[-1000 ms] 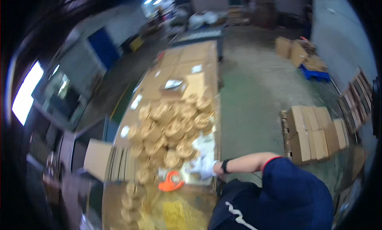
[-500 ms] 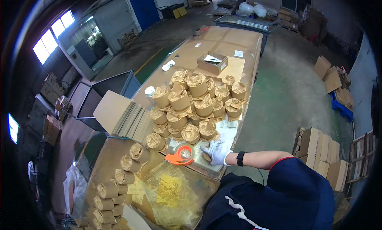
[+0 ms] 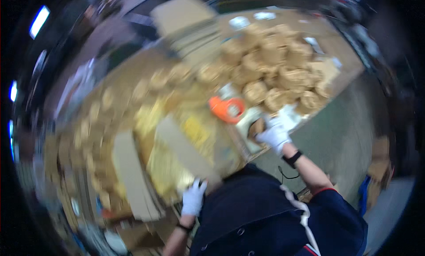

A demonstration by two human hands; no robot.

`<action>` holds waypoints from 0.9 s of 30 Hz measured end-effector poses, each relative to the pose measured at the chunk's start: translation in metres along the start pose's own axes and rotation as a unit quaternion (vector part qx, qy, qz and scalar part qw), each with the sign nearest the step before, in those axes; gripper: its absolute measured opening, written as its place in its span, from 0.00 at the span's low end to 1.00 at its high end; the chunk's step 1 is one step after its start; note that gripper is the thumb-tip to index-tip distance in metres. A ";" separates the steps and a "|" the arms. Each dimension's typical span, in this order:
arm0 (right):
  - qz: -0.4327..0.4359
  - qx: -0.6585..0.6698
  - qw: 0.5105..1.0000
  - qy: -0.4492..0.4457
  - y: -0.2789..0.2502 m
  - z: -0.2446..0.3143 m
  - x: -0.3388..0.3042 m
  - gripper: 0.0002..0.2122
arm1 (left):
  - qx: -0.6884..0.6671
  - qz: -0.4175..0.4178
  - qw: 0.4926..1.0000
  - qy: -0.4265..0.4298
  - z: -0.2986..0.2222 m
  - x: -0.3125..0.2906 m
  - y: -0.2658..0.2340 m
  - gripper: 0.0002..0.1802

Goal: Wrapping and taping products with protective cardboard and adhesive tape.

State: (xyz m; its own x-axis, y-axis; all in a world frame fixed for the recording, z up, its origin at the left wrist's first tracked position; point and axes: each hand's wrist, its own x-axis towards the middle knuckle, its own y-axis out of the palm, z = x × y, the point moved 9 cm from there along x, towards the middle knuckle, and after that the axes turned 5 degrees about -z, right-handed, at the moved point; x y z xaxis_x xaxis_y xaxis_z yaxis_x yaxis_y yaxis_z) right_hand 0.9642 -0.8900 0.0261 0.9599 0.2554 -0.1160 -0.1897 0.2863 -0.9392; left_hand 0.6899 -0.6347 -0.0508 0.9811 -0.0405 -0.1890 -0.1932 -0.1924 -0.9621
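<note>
My right hand (image 3: 275, 135), in a white glove, is at the table's near right edge. Its fingers curl around a small brown rounded piece (image 3: 255, 128), partly hidden and too blurred to name. My left hand (image 3: 193, 198), also gloved, closes on the near end of a long grey-brown cardboard strip (image 3: 186, 145). That strip slants across the yellow-stained patch (image 3: 197, 128) of the table. Just left of the right hand lies an orange tape dispenser (image 3: 226, 109). Beyond it several paper-wrapped cylinders (image 3: 274, 52) are stacked in a pile.
A stack of flat cardboard sheets (image 3: 190, 30) stands at the far left of the pile. More wrapped cylinders (image 3: 159, 79) run in a row along the left side. Folded cardboard pieces (image 3: 135, 172) lie at the near left. Motion blurs the left half.
The view has swung leftward. My left hand has come into view with the cardboard strip, which now lies over the yellow patch. My right hand stays near the dispenser with the brown piece.
</note>
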 end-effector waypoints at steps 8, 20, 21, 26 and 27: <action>0.309 0.370 0.876 0.013 0.103 0.140 -0.024 0.33 | -0.078 -0.212 0.974 0.002 0.013 -0.029 -0.003 0.31; 0.190 -0.004 0.961 -0.201 0.152 0.245 0.031 0.43 | -0.102 -0.321 0.941 -0.039 0.068 0.039 -0.121 0.09; 0.131 0.023 0.966 -0.223 0.160 0.248 0.046 0.43 | -0.223 -0.328 0.911 -0.113 0.095 0.051 -0.107 0.10; 0.270 0.380 0.874 -0.138 0.200 0.263 0.056 0.40 | -0.581 -0.374 0.653 -0.310 0.161 0.078 -0.039 0.12; 0.322 0.438 0.837 -0.060 0.198 0.271 0.042 0.38 | -0.554 -0.374 0.667 -0.328 0.165 0.074 -0.025 0.14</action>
State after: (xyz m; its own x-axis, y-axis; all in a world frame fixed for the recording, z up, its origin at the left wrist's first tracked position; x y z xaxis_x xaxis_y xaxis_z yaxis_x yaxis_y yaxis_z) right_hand 0.9111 -0.5728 -0.0771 0.5832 0.6923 -0.4250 -0.7885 0.6082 -0.0913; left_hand 0.7675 -0.4714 -0.0732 0.5234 0.8418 -0.1318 0.8251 -0.5394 -0.1684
